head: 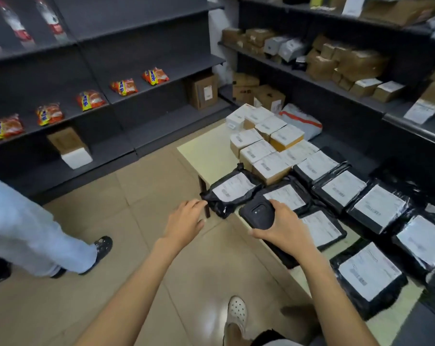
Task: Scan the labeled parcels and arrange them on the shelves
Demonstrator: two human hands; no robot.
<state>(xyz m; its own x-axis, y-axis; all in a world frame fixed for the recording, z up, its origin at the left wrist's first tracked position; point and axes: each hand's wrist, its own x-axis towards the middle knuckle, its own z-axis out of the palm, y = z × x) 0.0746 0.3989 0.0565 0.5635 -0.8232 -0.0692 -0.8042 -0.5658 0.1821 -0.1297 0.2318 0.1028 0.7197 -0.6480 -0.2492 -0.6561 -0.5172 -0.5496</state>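
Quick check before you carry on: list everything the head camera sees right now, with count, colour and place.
Bag parcels: about ten, black with white labels, near end of the table and right.
Box parcels: about nine, brown with white labels, far end of the table.
Table: one, pale yellow, centre.
Grey mailer: one, with an orange stripe, beyond the boxes.
Snack packs: five, orange and yellow, left shelf.
Shelved cartons: many, brown, right shelves.
Other person: one, light trousers, dark shoes, left.
Scanner: one, black, gripped by the right hand.
Left hand: fingers relaxed, reaching toward the nearest bag.
Right hand: over the table's edge.
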